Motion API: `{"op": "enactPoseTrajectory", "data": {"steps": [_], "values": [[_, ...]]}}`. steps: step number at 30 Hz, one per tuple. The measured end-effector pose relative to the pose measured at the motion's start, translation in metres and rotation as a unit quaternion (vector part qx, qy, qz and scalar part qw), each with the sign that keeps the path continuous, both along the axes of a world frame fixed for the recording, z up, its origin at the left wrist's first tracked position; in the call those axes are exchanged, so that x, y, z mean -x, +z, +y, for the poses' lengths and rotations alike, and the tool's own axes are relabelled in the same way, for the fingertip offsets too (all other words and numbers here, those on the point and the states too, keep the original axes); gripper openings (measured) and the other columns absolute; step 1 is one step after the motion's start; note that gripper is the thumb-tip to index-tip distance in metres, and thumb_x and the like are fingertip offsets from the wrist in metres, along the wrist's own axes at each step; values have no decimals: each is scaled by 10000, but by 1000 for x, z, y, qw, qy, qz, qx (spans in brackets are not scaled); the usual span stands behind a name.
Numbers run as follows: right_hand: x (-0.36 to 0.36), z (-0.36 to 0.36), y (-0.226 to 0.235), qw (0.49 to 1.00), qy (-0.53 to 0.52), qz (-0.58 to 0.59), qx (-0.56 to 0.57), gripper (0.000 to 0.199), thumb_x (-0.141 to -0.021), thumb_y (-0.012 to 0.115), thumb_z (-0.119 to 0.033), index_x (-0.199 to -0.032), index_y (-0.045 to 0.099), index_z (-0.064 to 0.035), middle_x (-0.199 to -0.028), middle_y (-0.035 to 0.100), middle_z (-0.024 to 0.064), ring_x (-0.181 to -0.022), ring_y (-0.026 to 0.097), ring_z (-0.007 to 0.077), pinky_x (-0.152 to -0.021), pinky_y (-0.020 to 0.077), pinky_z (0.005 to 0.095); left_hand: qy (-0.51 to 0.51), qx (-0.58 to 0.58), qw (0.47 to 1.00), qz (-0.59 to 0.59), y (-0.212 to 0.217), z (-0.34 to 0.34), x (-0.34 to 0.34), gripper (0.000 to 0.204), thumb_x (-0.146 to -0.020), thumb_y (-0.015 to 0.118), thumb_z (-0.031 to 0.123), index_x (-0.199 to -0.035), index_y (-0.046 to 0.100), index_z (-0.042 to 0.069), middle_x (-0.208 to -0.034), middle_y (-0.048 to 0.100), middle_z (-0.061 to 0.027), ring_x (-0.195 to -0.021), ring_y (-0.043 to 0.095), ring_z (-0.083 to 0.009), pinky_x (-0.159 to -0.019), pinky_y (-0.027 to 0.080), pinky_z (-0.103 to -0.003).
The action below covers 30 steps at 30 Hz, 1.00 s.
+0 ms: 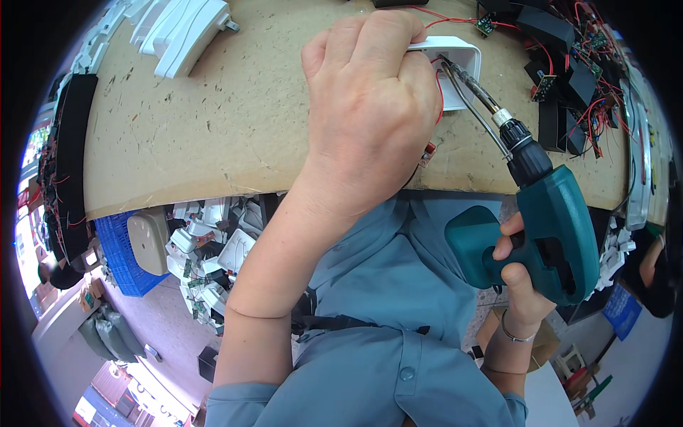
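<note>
My right hand is wrapped round the grip of a green soldering gun with a thin metal feed tube beside its barrel. Its tip reaches into a white plastic housing on the table. My left hand is closed at the housing's left wall, knuckles up, steadying it; its fingertips are hidden behind the hand. A red wire runs out of the housing and down past my left hand. Below that hand, a small red and dark part shows near the table's front edge.
Black casings with red wires and small green circuit boards are heaped at the right of the worktable. Several white plug-in housings lie at the back left. Below the table stand a blue crate and a pile of white parts.
</note>
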State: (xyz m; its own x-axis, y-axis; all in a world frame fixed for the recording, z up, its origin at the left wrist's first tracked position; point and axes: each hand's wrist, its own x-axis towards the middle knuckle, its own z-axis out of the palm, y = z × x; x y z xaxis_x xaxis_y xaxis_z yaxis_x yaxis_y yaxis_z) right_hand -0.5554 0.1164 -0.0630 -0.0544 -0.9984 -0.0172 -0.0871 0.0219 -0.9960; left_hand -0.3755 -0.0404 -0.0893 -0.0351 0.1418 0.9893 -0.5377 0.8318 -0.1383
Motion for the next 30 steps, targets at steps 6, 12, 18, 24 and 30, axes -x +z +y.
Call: {"op": "enactPoseTrajectory", "data": {"steps": [6,12,18,24,30], "values": [[4,2,4,1000,-2,19,-9,578,-701,721,-255,-1084,444,78,-882,541,137,-656,528,143,-571,435,244,208,-353,888,-206,31,45,-14,70,-626,575,13,-688,547,-7,-870,544,-76,-751,502,-210,-675,367,-335],[1,4,10,998,-12,56,-16,517,-708,714,-241,-1039,478,79,-835,554,120,-652,545,146,-587,446,248,237,-287,906,-202,22,44,-18,53,-584,553,47,-614,524,14,-892,528,-58,-813,490,-212,-733,327,-344],[-3,5,14,997,-26,74,-3,535,-697,721,-228,-1060,479,83,-857,565,131,-657,556,151,-609,456,257,231,-272,916,-184,21,44,-17,50,-579,540,53,-604,516,18,-896,527,-54,-821,491,-202,-722,319,-340],[-2,6,13,997,-14,68,-21,599,-692,723,-228,-1122,449,86,-957,574,176,-679,561,147,-647,460,277,153,-340,921,-113,3,35,-5,59,-571,542,57,-604,514,17,-888,525,-56,-814,489,-202,-717,320,-339],[-3,7,14,997,-16,67,-20,640,-685,726,-228,-1155,427,87,-1006,568,199,-690,564,142,-699,462,288,159,-335,921,-117,3,35,-6,63,-570,540,55,-610,518,11,-882,520,-57,-818,487,-202,-722,323,-341]]}}
